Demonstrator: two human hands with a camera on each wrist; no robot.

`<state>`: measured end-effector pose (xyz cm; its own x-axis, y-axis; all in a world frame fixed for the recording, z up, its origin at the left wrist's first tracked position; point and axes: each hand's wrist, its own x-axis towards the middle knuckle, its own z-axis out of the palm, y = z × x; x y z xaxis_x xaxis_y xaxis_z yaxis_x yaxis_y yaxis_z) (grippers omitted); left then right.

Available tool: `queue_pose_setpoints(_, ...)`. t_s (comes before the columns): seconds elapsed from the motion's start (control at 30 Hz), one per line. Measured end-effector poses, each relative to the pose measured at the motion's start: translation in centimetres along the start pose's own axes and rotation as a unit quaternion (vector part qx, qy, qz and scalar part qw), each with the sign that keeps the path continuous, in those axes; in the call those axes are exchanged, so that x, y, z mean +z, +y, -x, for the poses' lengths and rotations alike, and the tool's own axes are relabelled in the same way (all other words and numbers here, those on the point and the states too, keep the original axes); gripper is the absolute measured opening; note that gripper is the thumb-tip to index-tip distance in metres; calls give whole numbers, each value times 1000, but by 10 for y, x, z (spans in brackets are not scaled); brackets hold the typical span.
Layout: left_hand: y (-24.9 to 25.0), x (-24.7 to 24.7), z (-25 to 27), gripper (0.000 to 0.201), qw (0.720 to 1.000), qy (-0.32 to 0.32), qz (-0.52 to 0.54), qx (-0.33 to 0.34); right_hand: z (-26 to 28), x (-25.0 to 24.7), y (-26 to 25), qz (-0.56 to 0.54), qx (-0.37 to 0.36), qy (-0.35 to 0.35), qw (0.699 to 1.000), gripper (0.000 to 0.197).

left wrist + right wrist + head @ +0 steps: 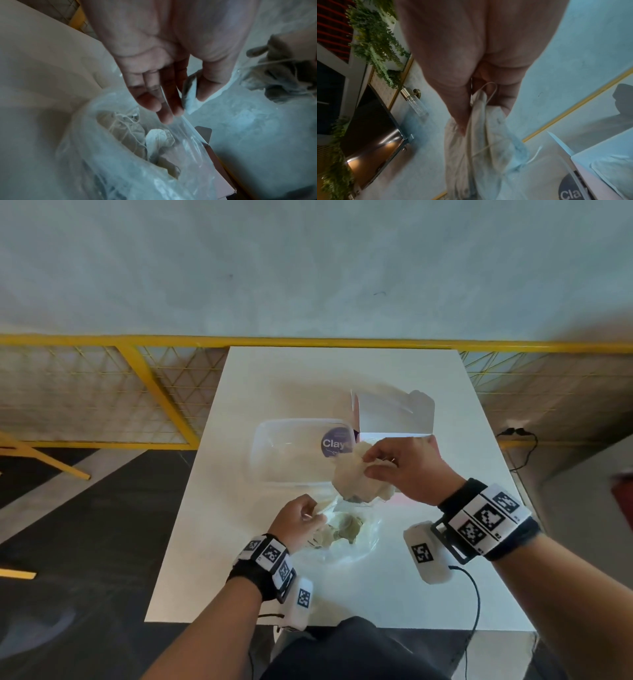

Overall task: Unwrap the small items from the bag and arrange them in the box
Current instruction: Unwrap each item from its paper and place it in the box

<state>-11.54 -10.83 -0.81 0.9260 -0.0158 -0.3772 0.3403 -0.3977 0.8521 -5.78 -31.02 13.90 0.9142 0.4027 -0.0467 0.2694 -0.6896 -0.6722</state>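
A clear plastic bag [368, 546] lies open on the white table [428, 594], with small cream cloth pouches [344, 529] inside. My left hand [317, 513] pinches the bag's rim; in the left wrist view the thumb and fingers of my left hand [188, 104] nip the plastic edge above the stringed pouches [123, 129]. My right hand [371, 463] holds one cream drawstring pouch [356, 484] lifted above the bag. In the right wrist view my right hand [481, 117] grips that pouch [479, 155] by its gathered top. An open white cardboard box [394, 412] stands behind.
A clear plastic tub [291, 453] with a purple "Clay" label [337, 444] sits left of the cardboard box. A yellow mesh railing [239, 340] runs behind the table. A black cable [476, 594] hangs from my right wrist over the table's front right.
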Motion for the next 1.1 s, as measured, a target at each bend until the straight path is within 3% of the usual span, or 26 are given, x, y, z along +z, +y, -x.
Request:
queue_pose_setpoints(0.3, -22, -39, 17, 19, 998, 53, -12, -44, -2, -5, 15, 18, 20, 18, 999, 6)
queue_pose_setpoints(0.4, -28, -49, 21, 21, 995, 72, 3, -72, 0, -8, 17, 29, 47, 26, 998, 16)
queue_pose_setpoints(0.5, -33, -57, 20, 19, 991, 94, 32, -92, 1, -13, 13, 9, 46, 19, 999, 6)
queue_pose_setpoints(0.6, -33, -63, 18, 7, 985, 123, 47, -111, 2, -20, 9, -5, 49, 30, 998, 27)
queue_pose_setpoints(0.67, -32, -65, 18, 7, 983, 126, 65, -117, 1, -24, 7, -25, 39, 30, 998, 27)
queue_pose_setpoints(0.77, -28, -63, 19, 11, 984, 113, 79, -108, 1, -24, 7, -44, 28, 15, 999, 22)
queue_pose_setpoints(0.83, -24, -60, 19, 10, 985, 107, 92, -95, 1, -21, 7, -38, 39, -4, 999, 6)
queue_pose_setpoints(0.9, -16, -58, 18, 11, 984, 106, 119, -79, -1, -19, 9, -38, 41, -7, 998, 14)
queue_pose_setpoints(1.0, 1, -56, 18, 15, 978, 103, 172, -51, -2, -22, 4, -64, 22, 12, 998, 6)
queue_pose_setpoints(1.1, 21, -53, 18, 18, 974, 99, 203, -10, -3, -25, 1, -103, -1, 3, 995, 12)
